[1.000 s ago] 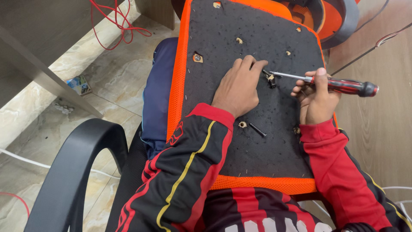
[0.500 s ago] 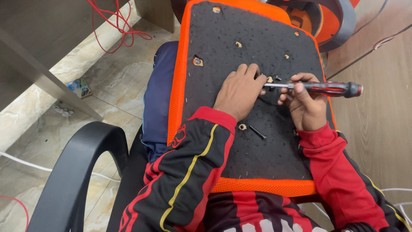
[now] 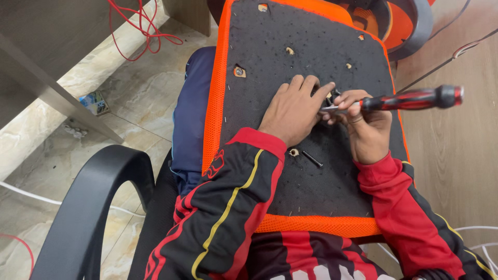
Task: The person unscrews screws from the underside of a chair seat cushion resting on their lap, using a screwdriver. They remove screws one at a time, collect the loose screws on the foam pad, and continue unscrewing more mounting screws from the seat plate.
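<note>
Both hands (image 3: 332, 116) closer together now.

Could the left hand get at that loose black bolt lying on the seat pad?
Probably yes. The bolt lies bare on the seat pad, just beside the left hand near its wrist, with nothing over it. That hand is pressed flat on the pad, though, so it would have to lift off first.

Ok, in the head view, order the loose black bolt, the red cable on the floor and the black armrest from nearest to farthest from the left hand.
1. The loose black bolt lies on the seat underside just below and right of the left hand.
2. The black armrest sits well off to the lower left.
3. The red cable lies on the floor at the upper left; it is close to the armrest in distance, so that ranking is loose.
</note>
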